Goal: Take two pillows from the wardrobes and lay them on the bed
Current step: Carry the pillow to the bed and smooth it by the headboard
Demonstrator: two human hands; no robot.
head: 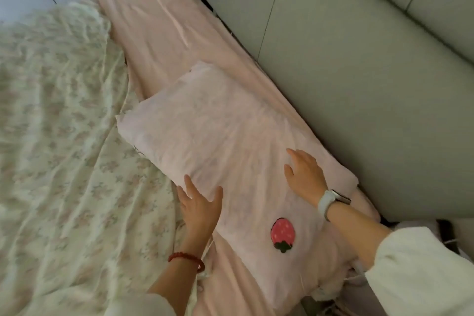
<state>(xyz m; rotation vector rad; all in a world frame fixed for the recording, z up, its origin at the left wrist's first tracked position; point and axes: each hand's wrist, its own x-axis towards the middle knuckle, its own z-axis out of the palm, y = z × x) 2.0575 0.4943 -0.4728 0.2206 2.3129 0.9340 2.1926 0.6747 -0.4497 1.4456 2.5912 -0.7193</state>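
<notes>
Sleeves [420, 272] white, at bottom edge. Left hand [198, 209] flat, fingers straight, rested on pillow's [218, 141] near-left edge; red bracelet [186, 259] on wrist. Right hand [305, 174] flat on pillow top, fingers relaxed, nothing grasped; watch [331, 201] on wrist. Pillow pink, strawberry patch [282, 235], lay on pink sheet [159, 33] beside headboard [359, 72]. Floral quilt [56, 123] to left.

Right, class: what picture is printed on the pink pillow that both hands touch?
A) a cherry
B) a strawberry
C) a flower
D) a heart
B: the pink pillow bears a red strawberry with dark leaves, between the left hand and the right hand.
</notes>
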